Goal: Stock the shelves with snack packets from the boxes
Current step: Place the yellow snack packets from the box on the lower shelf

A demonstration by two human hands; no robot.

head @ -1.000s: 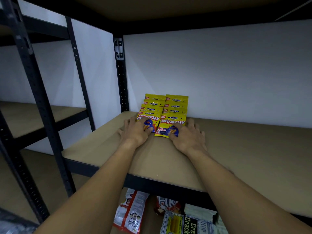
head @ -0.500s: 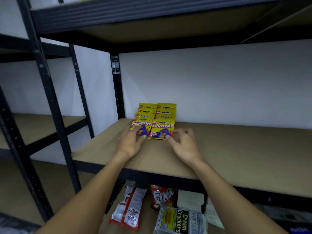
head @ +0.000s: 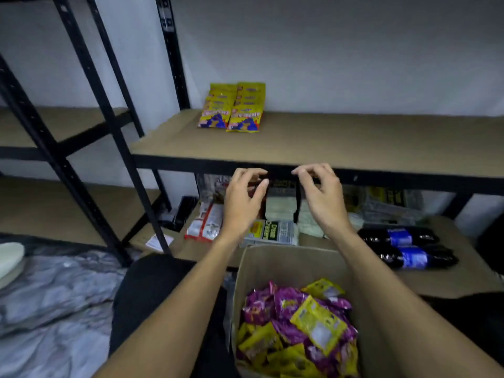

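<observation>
Two overlapping rows of yellow snack packets [head: 232, 107] lie at the back left of the brown shelf board [head: 354, 143]. My left hand [head: 242, 203] and my right hand [head: 321, 197] hover empty in front of the shelf's black front rail, fingers curled and apart, well clear of the packets. Below my forearms stands an open cardboard box [head: 275, 263] holding several purple and yellow snack packets [head: 297, 326].
The lower shelf holds a red-and-white packet [head: 204, 227], a cracker pack [head: 268, 231], two dark bottles with blue labels [head: 403, 246] and other wrapped goods. A black upright post [head: 109, 132] stands left, beside a second rack. Crumpled plastic sheeting [head: 54, 296] covers the floor.
Both hands have let go of the yellow packets and drawn back off the shelf toward me. The view has tilted down, bringing the box into sight.
</observation>
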